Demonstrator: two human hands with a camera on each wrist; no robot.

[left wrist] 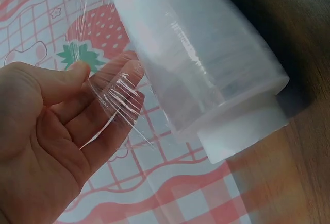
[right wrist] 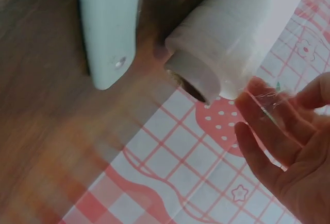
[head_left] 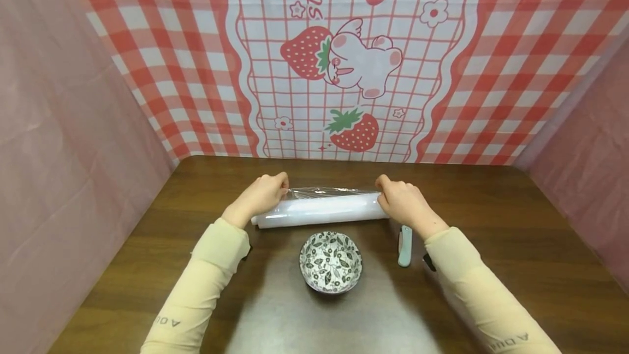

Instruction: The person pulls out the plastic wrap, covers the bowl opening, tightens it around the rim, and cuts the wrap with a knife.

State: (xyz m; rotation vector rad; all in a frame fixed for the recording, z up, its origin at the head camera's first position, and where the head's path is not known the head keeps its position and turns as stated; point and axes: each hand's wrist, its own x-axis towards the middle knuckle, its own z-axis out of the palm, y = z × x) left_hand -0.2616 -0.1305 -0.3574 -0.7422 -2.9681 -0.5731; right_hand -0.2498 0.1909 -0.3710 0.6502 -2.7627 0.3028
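Note:
A white roll of plastic wrap lies crosswise on the wooden table, and a clear loose edge of film stretches along its far side. At the left end of that edge, my left hand pinches the film; in the left wrist view, film wrinkles over the fingers beneath the thumb. My right hand pinches the other end, with film bunched by the thumb in the right wrist view. The roll's hollow core sticks out there. Nearer me, a bowl with dark leaf patterns stands upright.
A mint-green handled tool, perhaps a folding knife, lies right of the bowl, near my right wrist. Behind the table hangs a checked strawberry cloth. Pink curtains hang at both sides.

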